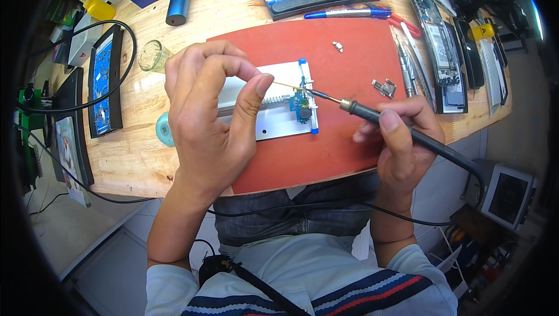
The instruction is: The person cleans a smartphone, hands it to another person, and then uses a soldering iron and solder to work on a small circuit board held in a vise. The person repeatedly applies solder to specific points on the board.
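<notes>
Between the hands, the white clamp holder (285, 127) is best held still. The soldering iron (372, 114), gripped pen-like by the right hand (407, 131), should be touched only briefly to the blue circuit board (297, 104) clamped there; the thin wire (286, 85) pinched by the left hand (212, 98) wants gentle feeding. Beneath, a wooden bench (137, 162) is topped by a red mat (343, 138).

Soldering iron (364, 113) and thin gold-coloured wire (285, 85) converging at a small blue circuit board (298, 106).
The board sits at the right end of the flat white holder (280, 130), inboard of the worktop's (131, 164) near edge. The black-handled iron points left and away; tip-to-wire contact cannot be determined.
</notes>
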`<action>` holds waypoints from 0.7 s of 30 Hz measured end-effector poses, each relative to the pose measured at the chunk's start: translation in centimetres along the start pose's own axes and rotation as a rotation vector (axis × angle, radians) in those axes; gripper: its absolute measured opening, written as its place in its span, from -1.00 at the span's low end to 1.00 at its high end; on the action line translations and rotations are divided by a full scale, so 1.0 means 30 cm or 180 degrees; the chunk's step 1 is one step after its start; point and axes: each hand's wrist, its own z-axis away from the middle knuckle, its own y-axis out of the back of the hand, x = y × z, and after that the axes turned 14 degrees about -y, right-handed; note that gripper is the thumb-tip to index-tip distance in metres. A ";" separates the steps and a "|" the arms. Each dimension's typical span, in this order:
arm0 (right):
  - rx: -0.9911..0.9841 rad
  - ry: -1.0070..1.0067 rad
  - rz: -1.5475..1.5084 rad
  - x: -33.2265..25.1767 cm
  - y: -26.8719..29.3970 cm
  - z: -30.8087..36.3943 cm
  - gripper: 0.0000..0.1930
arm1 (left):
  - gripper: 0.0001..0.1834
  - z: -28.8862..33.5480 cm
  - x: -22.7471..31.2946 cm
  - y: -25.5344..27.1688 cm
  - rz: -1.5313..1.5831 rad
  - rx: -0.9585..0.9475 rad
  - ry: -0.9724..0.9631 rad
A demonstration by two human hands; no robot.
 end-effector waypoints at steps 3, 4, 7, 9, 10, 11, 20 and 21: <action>0.0057 -0.0005 0.0020 -0.001 0.000 0.001 -0.85 | -0.84 -0.001 0.001 -0.002 0.0006 -0.0002 -0.0008; 0.0071 -0.0002 0.0025 -0.001 0.000 0.002 -0.85 | -0.84 -0.002 0.001 -0.003 0.0009 -0.0004 -0.0011; 0.0073 0.0025 0.0020 -0.002 0.000 0.002 -0.85 | -0.84 -0.002 0.002 -0.004 0.0015 -0.0015 0.0005; 0.0061 0.0031 0.0020 -0.002 0.001 0.002 -0.85 | -0.84 -0.002 0.004 -0.003 0.0011 -0.0027 0.0006; 0.0053 0.0031 0.0015 -0.001 0.002 0.001 -0.85 | -0.84 -0.002 0.005 0.000 0.0001 -0.0035 -0.0009; 0.0045 -0.0006 -0.0056 -0.001 0.002 0.000 -0.85 | -0.83 -0.002 0.006 0.002 0.0001 -0.0035 -0.0023; 0.0021 -0.0009 -0.0100 0.001 0.003 -0.001 -0.86 | -0.77 0.012 0.020 0.029 0.0064 -0.0396 0.0143; 0.0032 0.0021 -0.0017 0.001 0.003 -0.001 -0.86 | -0.76 0.014 0.019 0.029 0.0048 -0.0386 0.0113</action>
